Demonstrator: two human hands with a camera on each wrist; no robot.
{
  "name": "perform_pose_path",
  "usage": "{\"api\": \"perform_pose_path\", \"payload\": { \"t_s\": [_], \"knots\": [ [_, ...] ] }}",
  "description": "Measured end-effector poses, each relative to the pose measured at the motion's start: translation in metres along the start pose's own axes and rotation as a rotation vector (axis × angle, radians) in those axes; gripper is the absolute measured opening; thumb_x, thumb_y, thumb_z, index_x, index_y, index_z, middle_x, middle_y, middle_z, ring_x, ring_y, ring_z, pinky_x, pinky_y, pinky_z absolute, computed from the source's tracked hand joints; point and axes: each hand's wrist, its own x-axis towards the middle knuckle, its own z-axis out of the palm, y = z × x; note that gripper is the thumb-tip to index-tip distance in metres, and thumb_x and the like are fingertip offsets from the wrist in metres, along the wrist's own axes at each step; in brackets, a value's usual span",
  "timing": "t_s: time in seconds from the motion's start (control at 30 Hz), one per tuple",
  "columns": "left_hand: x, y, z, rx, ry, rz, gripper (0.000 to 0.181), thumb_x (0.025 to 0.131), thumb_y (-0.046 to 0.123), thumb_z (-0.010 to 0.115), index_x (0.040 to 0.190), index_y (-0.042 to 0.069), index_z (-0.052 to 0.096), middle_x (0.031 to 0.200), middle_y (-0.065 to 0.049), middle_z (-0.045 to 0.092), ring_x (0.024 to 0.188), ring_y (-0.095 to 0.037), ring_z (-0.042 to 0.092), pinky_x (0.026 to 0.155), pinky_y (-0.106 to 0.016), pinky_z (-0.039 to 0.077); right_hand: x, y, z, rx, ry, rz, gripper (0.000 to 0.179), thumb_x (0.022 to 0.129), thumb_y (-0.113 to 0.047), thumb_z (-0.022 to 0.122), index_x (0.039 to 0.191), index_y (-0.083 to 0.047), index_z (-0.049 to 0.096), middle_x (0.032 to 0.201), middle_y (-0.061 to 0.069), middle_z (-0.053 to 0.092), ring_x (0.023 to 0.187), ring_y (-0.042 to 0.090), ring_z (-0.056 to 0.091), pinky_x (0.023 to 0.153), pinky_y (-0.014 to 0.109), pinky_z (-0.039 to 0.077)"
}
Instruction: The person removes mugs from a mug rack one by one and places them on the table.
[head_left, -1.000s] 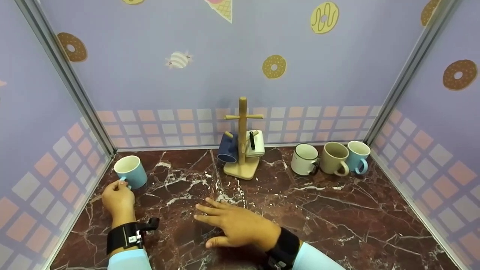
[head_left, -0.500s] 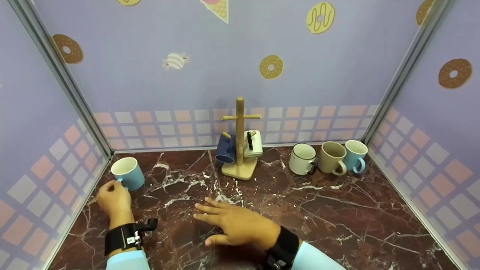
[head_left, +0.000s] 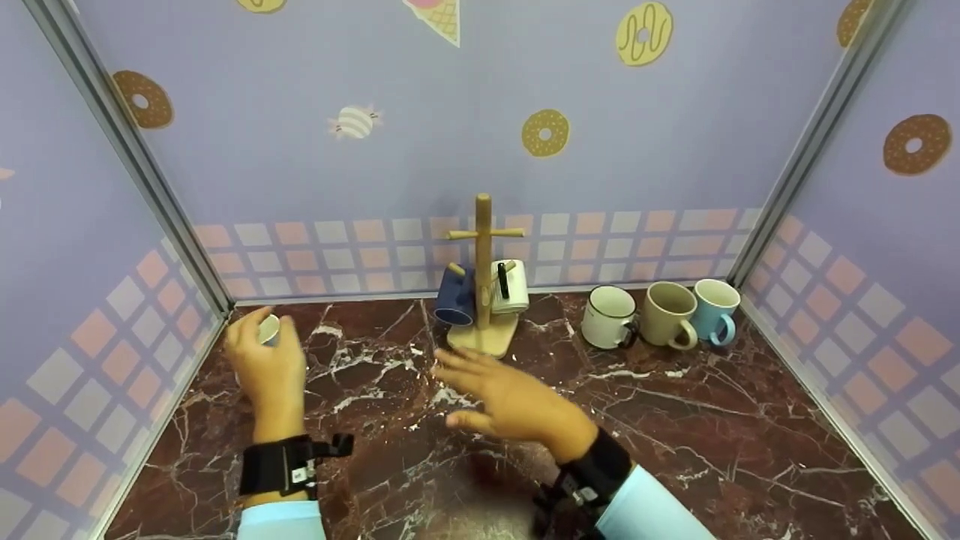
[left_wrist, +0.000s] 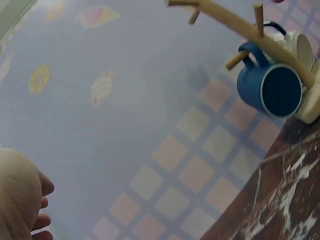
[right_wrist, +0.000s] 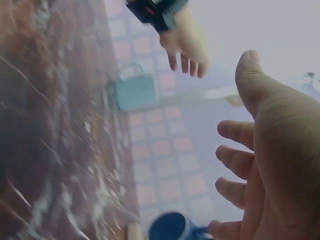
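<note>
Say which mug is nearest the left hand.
The light blue mug standing alone, far left, mostly hidden by the left hand in head view. Others hang on the rack or stand grouped at right.

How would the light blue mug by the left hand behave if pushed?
The light blue mug is probably rigid, given its smooth, straight-sided look. Standing upright, it would likely slide before tipping under a low push. If it fell, the protruding handle might limit rolling.

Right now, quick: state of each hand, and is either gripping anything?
Left hand: open, holding nothing, apart from the leftmost light-blue cylindrical mug.
Right hand: open, holding nothing.
</note>
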Motion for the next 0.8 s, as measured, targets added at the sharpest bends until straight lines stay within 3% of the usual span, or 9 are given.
{"api": "perform_pose_path", "payload": {
  "t_s": [0.1, 0.2, 0.33, 0.43, 0.6, 0.8],
  "knots": [
    [-0.010, 0.014, 0.008, 0.013, -0.098, 0.066, 0.043, 0.108, 0.016, 0.072, 0.146, -0.001, 0.071, 0.159, -0.025, 0.060, 0.154, -0.044, 0.053, 0.133, -0.059, 0.044, -0.005, 0.011, -0.012, 0.009, 0.052, 0.031, 0.085, 0.109, -0.079, 0.041, 0.181, -0.035, 0.027, 0.190, -0.016, 0.009, 0.178, 0.029, 0.021, 0.144, 0.057, 0.024],
    [-0.020, 0.026, 0.017, 0.050, -0.203, 0.126, 0.047, 0.111, 0.022, 0.070, 0.152, -0.001, 0.067, 0.163, -0.025, 0.058, 0.154, -0.046, 0.053, 0.132, -0.061, 0.046, -0.010, 0.021, -0.023, 0.020, 0.098, 0.061, 0.080, 0.110, -0.076, 0.043, 0.180, -0.041, 0.028, 0.190, -0.014, 0.012, 0.178, 0.030, 0.020, 0.142, 0.060, 0.027],
    [-0.035, 0.038, 0.029, 0.118, -0.338, 0.200, 0.052, 0.116, 0.032, 0.065, 0.158, 0.002, 0.063, 0.168, -0.025, 0.055, 0.160, -0.047, 0.047, 0.139, -0.064, 0.034, -0.017, 0.031, -0.036, 0.053, 0.139, 0.107, 0.077, 0.111, -0.072, 0.047, 0.179, -0.039, 0.032, 0.190, -0.013, 0.013, 0.179, 0.031, 0.017, 0.141, 0.064, 0.026],
    [-0.046, 0.046, 0.036, 0.192, -0.416, 0.253, 0.056, 0.118, 0.039, 0.060, 0.163, 0.005, 0.059, 0.171, -0.024, 0.052, 0.163, -0.047, 0.044, 0.139, -0.067, 0.032, -0.021, 0.038, -0.044, 0.059, 0.163, 0.127, 0.081, 0.112, -0.071, 0.048, 0.180, -0.029, 0.034, 0.190, -0.010, 0.014, 0.178, 0.031, 0.018, 0.141, 0.063, 0.026],
    [-0.062, 0.056, 0.045, 0.293, -0.479, 0.326, 0.062, 0.121, 0.044, 0.051, 0.168, 0.005, 0.052, 0.175, -0.024, 0.049, 0.164, -0.048, 0.043, 0.138, -0.068, 0.035, -0.027, 0.048, -0.052, 0.053, 0.206, 0.147, 0.082, 0.111, -0.069, 0.054, 0.177, -0.021, 0.041, 0.190, -0.002, 0.025, 0.178, 0.033, 0.021, 0.143, 0.064, 0.022],
    [-0.079, 0.063, 0.055, 0.333, -0.551, 0.377, 0.066, 0.119, 0.048, 0.055, 0.169, 0.005, 0.050, 0.176, -0.023, 0.047, 0.165, -0.049, 0.042, 0.138, -0.069, 0.035, -0.031, 0.057, -0.054, 0.069, 0.212, 0.179, 0.081, 0.111, -0.069, 0.054, 0.176, -0.022, 0.043, 0.189, -0.003, 0.026, 0.178, 0.035, 0.021, 0.142, 0.066, 0.022]
  ]
}}
